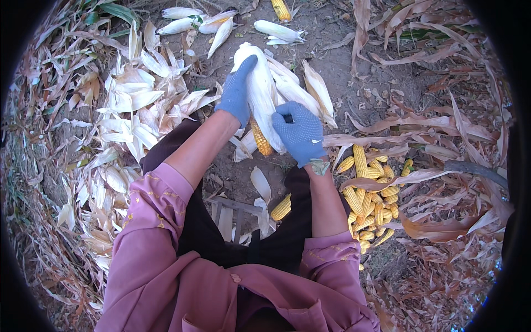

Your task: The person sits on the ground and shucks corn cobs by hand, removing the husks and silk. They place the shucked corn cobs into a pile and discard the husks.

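My left hand (237,91), in a blue-grey knit glove, grips an ear of corn in a pale husk (260,89), its thumb laid along the upper part. Yellow kernels (260,139) show at the lower end, beside the hanging husk leaf. At the lower right of that husk, my right hand (299,130), gloved alike with grip dots, has its fingers curled against the husk edge. Its fingertips are partly hidden. Just beyond the right hand, more husk-covered ears (294,89) lie on the soil.
Loose husks (137,103) are heaped at left. Bare yellow cobs (369,199) form a pile at right, crossed by a dry leaf (381,182). Several husked ears (182,25) lie farther off. Between my legs are a slatted frame (238,207) and one cob (282,207). Dry stalks (448,124) spread at right.
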Demonstrator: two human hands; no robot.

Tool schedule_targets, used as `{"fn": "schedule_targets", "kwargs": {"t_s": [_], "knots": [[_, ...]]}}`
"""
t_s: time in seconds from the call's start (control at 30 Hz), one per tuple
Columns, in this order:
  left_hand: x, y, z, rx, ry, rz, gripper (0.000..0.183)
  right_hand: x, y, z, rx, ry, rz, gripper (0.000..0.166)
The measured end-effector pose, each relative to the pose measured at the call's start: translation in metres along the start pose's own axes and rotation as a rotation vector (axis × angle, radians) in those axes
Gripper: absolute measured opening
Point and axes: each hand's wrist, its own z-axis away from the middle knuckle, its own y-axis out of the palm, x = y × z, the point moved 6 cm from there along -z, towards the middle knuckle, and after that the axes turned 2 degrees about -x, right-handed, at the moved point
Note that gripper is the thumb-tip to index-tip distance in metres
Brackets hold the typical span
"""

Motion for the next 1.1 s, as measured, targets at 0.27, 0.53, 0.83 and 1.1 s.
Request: {"fn": "schedule_targets", "kwargs": {"t_s": [0.27,0.53,0.83,1.1], "knots": [[0.007,0.036,0.025,0.217,-0.087,0.139,0.056,-0.020,-0.018,-0.003,0.080,0.406,-0.986,0.014],[0.054,0.022,0.024,0.300,-0.122,-0.513,0.061,-0.033,-0.061,-0.008,-0.218,0.338,-1.373,0.041],[0.063,0.034,0.051,0.371,-0.271,-0.612,0.053,-0.027,-0.090,-0.005,-0.404,0.010,-1.081,0.034],[0.075,0.009,0.011,0.411,-0.142,-0.309,0.048,-0.032,-0.044,-0.003,-0.146,-0.168,-0.068,0.052]]}}
